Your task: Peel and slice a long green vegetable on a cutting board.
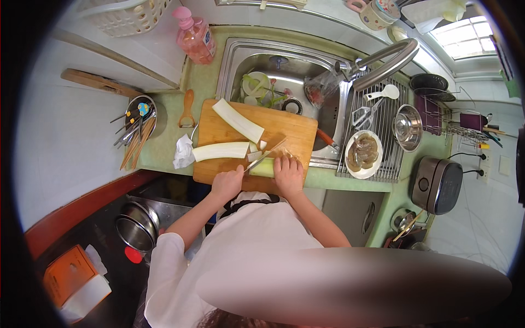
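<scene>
My left hand (227, 182) grips a kitchen knife (262, 158), its blade slanting up and right over the wooden cutting board (297, 125). With bent fingers, my right hand (289, 174) holds down a pale green piece of peeled gourd or similar vegetable (261, 168), beside the blade. Small cut pieces (254, 156) lie next to the knife. Two long pale strips of the vegetable rest on the board, one at the upper left (238, 121) and one at the left (221, 151). The knife's handle is mostly hidden in my left hand.
Behind the board is a steel sink (328, 153) with peelings. A peeler (187, 108), crumpled tissue (183, 151) and utensil holder (154, 123) stand or lie left. A plate of shrimp (364, 155), scissors (368, 115) and a steel bowl (407, 128) are on the right, near the faucet (389, 67).
</scene>
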A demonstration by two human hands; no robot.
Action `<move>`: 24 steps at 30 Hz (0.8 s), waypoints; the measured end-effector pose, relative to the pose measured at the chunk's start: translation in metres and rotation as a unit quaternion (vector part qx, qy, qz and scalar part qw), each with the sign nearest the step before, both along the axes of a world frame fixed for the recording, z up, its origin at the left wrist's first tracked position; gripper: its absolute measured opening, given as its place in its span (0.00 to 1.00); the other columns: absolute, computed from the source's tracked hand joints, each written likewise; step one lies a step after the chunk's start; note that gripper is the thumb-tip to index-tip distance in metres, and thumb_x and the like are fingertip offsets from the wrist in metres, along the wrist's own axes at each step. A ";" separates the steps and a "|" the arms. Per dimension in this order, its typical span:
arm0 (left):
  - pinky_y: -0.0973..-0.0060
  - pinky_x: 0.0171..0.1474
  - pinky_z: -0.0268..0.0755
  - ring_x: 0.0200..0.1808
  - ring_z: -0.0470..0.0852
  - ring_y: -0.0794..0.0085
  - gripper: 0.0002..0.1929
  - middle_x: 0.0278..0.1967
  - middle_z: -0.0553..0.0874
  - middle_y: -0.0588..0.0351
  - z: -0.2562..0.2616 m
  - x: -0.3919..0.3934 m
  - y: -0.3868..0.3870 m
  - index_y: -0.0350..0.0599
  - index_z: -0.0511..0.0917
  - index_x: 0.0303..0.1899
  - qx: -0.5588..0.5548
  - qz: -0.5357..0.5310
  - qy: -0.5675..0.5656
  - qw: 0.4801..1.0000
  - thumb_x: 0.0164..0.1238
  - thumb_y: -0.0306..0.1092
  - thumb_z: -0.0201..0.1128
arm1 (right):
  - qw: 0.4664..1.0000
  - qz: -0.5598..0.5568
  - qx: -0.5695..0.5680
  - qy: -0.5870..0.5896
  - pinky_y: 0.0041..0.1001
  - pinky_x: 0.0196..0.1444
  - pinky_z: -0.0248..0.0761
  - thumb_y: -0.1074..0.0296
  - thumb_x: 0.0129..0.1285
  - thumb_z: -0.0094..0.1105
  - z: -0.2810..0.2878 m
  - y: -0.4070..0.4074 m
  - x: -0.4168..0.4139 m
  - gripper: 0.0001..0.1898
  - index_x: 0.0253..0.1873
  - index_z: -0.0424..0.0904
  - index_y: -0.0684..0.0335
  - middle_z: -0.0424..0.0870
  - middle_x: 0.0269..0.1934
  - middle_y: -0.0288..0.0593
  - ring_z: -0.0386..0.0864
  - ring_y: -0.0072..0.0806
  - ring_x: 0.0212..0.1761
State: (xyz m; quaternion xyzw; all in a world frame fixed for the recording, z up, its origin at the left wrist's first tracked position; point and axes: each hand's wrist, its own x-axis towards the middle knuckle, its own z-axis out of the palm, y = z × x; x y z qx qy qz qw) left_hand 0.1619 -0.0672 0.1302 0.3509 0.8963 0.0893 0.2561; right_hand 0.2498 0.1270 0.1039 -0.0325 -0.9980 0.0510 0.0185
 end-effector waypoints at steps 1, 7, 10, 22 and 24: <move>0.59 0.22 0.72 0.19 0.81 0.53 0.07 0.17 0.79 0.48 0.001 -0.001 -0.001 0.41 0.67 0.33 0.022 0.004 0.001 1.000 0.66 0.34 0.51 | 1.000 -0.003 -0.002 -0.010 0.44 0.52 0.66 0.61 0.44 0.65 0.001 0.000 0.000 0.27 0.51 0.70 0.61 0.75 0.46 0.46 0.73 0.41 0.46; 0.62 0.21 0.74 0.19 0.82 0.57 0.07 0.17 0.80 0.48 0.062 0.005 -0.001 0.40 0.68 0.32 -0.001 -0.003 0.002 1.000 0.65 0.33 0.51 | 1.000 -0.007 0.005 0.006 0.44 0.52 0.66 0.66 0.53 0.54 -0.008 -0.001 0.003 0.17 0.48 0.72 0.62 0.75 0.43 0.45 0.73 0.39 0.44; 0.63 0.21 0.74 0.19 0.82 0.57 0.04 0.17 0.80 0.48 0.069 0.008 -0.005 0.40 0.68 0.31 -0.014 -0.020 0.014 1.000 0.61 0.29 0.51 | 1.000 -0.007 0.012 0.018 0.44 0.51 0.66 0.68 0.56 0.50 -0.007 0.000 0.002 0.13 0.47 0.72 0.62 0.75 0.42 0.45 0.73 0.39 0.43; 0.62 0.23 0.74 0.20 0.82 0.56 0.07 0.18 0.80 0.48 0.060 0.008 0.002 0.40 0.68 0.32 -0.070 -0.016 -0.037 0.997 0.66 0.32 0.50 | 0.999 -0.006 0.036 -0.021 0.41 0.55 0.64 0.55 0.34 0.74 -0.011 0.000 0.004 0.36 0.51 0.69 0.62 0.74 0.46 0.43 0.72 0.38 0.49; 0.61 0.24 0.75 0.21 0.82 0.56 0.06 0.18 0.81 0.47 0.045 0.008 0.005 0.39 0.68 0.33 -0.061 -0.018 -0.028 0.998 0.66 0.32 0.50 | 0.999 -0.006 0.040 -0.016 0.41 0.54 0.64 0.55 0.33 0.74 -0.012 0.000 0.004 0.36 0.51 0.69 0.62 0.74 0.46 0.43 0.72 0.38 0.49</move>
